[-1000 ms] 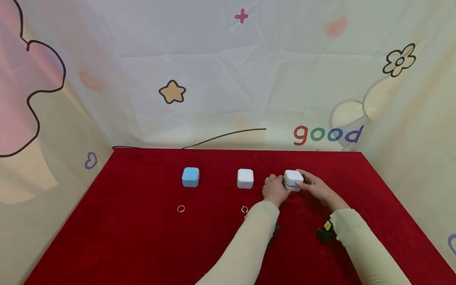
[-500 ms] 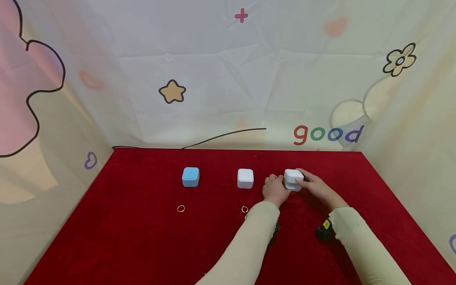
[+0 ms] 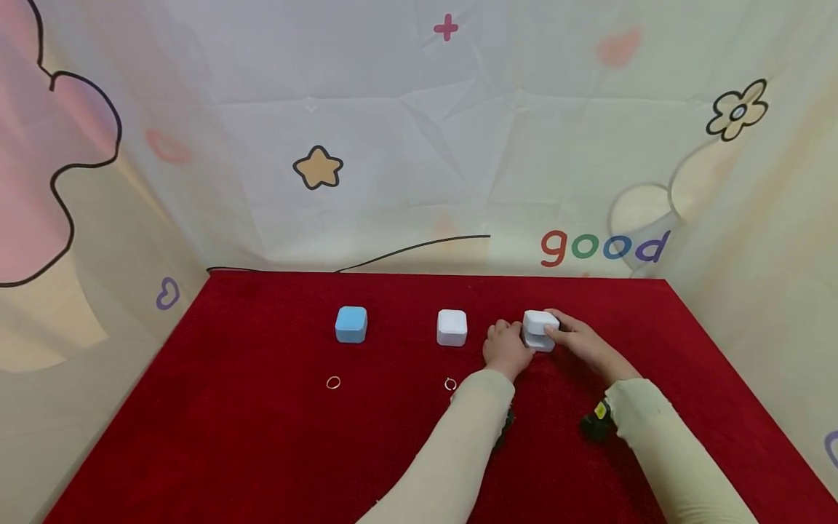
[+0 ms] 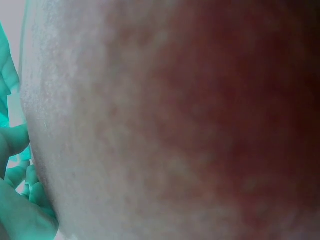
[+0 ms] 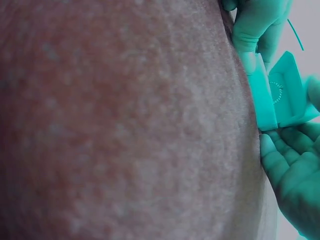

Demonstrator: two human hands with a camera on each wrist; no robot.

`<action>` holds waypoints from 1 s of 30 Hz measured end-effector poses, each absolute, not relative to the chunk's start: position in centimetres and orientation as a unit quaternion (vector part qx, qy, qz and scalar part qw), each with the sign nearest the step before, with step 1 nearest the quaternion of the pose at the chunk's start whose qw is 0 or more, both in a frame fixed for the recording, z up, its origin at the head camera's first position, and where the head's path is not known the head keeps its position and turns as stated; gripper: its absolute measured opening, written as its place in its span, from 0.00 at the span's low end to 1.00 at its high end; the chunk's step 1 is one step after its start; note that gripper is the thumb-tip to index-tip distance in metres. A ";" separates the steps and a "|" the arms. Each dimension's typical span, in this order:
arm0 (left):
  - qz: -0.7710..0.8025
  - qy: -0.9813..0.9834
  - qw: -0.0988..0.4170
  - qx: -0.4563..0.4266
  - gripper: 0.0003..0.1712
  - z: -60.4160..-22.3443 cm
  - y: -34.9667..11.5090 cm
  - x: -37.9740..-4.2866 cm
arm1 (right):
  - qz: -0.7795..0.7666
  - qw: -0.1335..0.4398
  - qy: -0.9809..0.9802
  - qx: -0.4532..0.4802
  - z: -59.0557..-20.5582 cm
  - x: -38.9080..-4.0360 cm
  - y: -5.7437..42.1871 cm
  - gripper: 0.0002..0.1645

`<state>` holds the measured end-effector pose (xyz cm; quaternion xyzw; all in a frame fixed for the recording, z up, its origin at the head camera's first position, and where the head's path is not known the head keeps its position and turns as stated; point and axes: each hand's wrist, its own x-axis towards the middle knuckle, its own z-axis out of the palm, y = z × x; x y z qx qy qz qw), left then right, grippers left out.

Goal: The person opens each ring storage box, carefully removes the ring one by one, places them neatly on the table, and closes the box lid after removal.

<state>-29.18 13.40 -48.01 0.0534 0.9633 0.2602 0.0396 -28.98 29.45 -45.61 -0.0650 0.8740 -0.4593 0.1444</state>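
Left hand [image 3: 508,351]: fingers curled against the base [image 3: 540,344] of a white, rounded-square box [image 3: 540,330]. Right hand [image 3: 581,348]: fingers pinching its lid [image 3: 541,318]. Box partly open, well right of a closed light-blue, rounded-square box [image 3: 351,324].

Smooth plastic box [image 3: 540,320], matt red cloth [image 3: 262,444]

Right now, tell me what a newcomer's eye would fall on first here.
Probably the red tabletop, vivid below the pale backdrop. Then the left hand and right hand toward its right side, holding a partly open white box between them. Last, the light blue box farther left, the only one not white.
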 end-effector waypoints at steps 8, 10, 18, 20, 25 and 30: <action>0.266 0.962 0.035 0.052 0.28 -48.1 13.5 -29.0 | -0.466 0.158 0.869 -0.053 -45.3 -29.1 29.3 0.36; 0.266 0.962 0.035 0.050 0.28 -47.9 13.5 -28.9 | -0.471 0.160 0.866 -0.051 -45.1 -29.1 29.2 0.36; 0.263 0.963 0.041 0.046 0.29 -47.6 13.4 -28.8 | -0.484 0.173 0.857 -0.044 -44.7 -29.5 29.2 0.35; 0.262 0.963 0.041 0.046 0.29 -47.5 13.4 -28.7 | -0.485 0.175 0.856 -0.043 -44.7 -29.6 29.2 0.35; 0.262 0.963 0.046 0.050 0.28 -47.1 13.3 -28.4 | -0.485 0.181 0.854 -0.045 -44.5 -29.8 29.4 0.35; 0.264 0.962 0.044 0.053 0.28 -46.7 13.2 -28.1 | -0.488 0.185 0.852 -0.042 -44.3 -29.9 29.4 0.37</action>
